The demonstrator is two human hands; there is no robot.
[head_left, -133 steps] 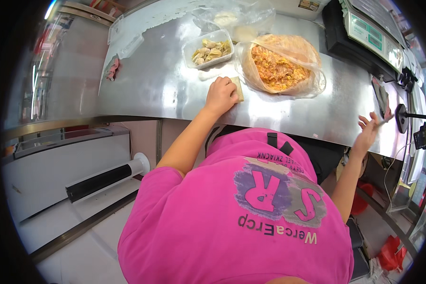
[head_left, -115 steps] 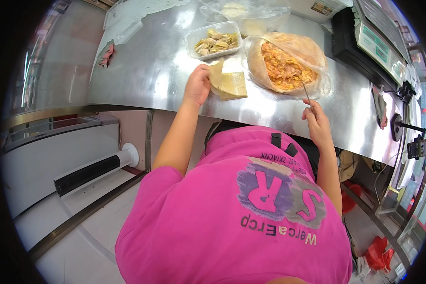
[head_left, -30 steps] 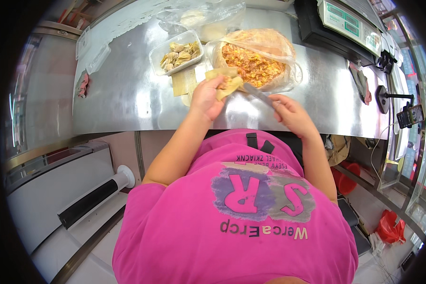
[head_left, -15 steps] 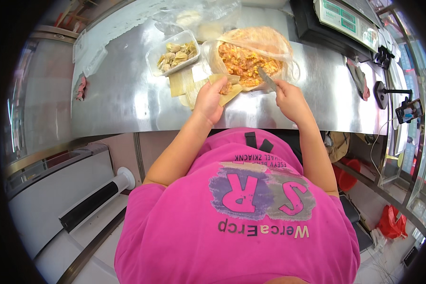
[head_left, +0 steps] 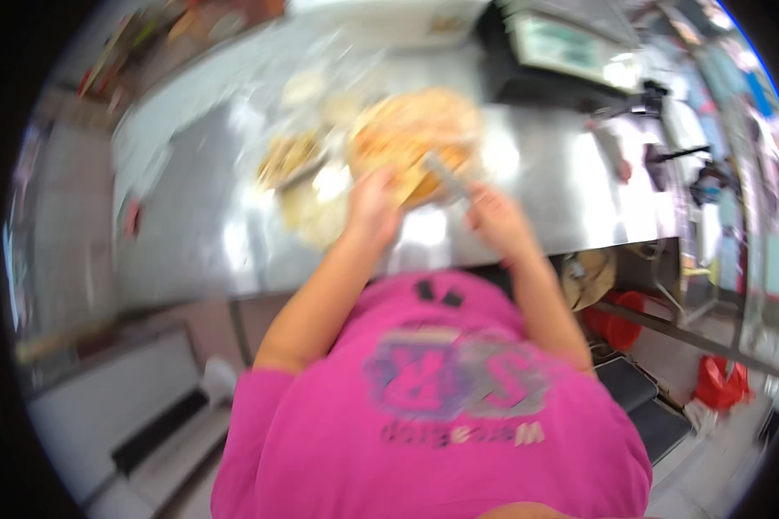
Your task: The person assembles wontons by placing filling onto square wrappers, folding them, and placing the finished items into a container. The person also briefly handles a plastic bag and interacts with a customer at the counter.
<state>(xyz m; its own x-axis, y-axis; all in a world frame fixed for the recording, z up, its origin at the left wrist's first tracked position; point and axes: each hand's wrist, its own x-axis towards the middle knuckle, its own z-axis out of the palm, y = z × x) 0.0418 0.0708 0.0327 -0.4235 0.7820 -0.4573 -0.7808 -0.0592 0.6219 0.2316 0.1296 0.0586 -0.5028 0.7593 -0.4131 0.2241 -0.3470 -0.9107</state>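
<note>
My left hand [head_left: 375,208] holds a yellowish wonton wrapper [head_left: 414,183] at the front edge of a plastic bag of orange-yellow filling [head_left: 420,117]. In my right hand [head_left: 498,221] is a flat-bladed knife [head_left: 446,175], its blade angled up and left beside the wrapper, over the near part of the filling. Motion blur hides whether the blade touches the wrapper and how much filling lies on it. Left of the bag stands a clear tub of folded wontons [head_left: 290,160]. More flat wrappers [head_left: 307,218] lie on the metal table in front of the tub.
The steel table [head_left: 190,216] spans the space before me. Clear plastic bags [head_left: 320,82] lie behind the tub. A scale [head_left: 563,43] stands at the back right, with a phone on a stand [head_left: 710,183] near the right edge. Below are a red bucket [head_left: 619,322] and red bag [head_left: 723,385].
The whole view has shifted and blurred. The wrapper in my left hand has come over the filling's near edge, and the knife blade is now closer to it.
</note>
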